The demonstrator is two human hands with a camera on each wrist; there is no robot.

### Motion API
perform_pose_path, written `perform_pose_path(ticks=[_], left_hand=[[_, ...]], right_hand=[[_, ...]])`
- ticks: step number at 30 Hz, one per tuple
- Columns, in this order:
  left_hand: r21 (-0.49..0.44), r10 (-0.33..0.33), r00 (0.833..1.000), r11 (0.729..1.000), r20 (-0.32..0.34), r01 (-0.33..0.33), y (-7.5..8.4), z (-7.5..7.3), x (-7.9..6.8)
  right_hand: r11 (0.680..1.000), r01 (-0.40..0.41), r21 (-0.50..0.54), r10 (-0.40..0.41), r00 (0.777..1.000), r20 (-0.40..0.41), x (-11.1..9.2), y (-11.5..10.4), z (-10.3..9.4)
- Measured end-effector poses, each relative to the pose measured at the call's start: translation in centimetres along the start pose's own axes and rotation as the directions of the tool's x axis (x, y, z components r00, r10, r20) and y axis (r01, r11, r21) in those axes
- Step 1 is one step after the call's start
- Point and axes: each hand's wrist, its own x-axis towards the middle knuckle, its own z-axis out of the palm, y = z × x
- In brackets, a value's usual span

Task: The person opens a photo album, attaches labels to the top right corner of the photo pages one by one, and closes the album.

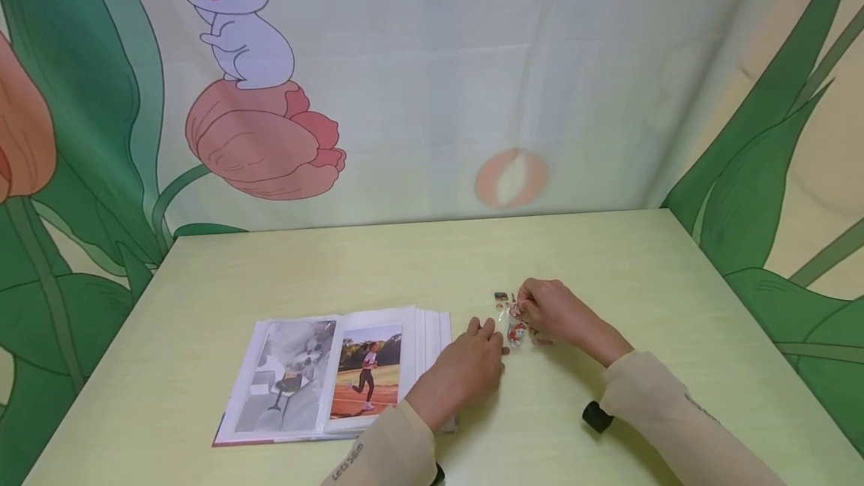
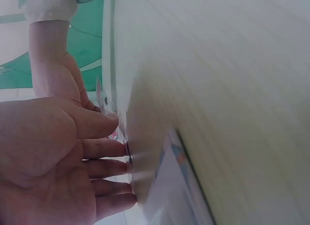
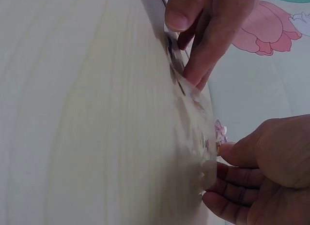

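A clear plastic sheet with small colourful stickers lies on the table beside the photo album. My left hand rests its nearly straight fingertips on the sheet's left edge; the left wrist view shows its palm and extended fingers. At the sheet's right side my right hand has thumb and fingers curled together. In the right wrist view, its thumb and forefinger pinch a small colourful sticker, and the clear sheet bends up from the table near its fingers. The sticker's exact picture is too small to make out.
An open photo album lies to the left, partly behind my left forearm. It shows a runner photo and a greyish page. A black cylindrical piece sits by the right sleeve. A printed curtain hangs behind the table.
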Motion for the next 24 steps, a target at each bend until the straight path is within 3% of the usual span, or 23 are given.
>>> perform_pose_path(ticks=[8,15,24], left_hand=[[0.004,-0.024,0.998,1.000,-0.063,0.024,0.2,0.0,0.0],[-0.005,-0.035,0.997,0.999,-0.074,0.035,0.5,0.2,0.0],[0.076,0.051,0.995,0.996,-0.089,-0.045,1.7,0.6,-0.6]], right_hand=[[0.998,0.055,-0.038,-0.056,0.998,-0.023,0.1,0.4,0.0],[0.997,0.065,-0.040,-0.065,0.998,0.002,0.3,0.3,0.1],[0.997,0.062,-0.045,-0.062,0.998,-0.002,0.3,0.2,0.1]])
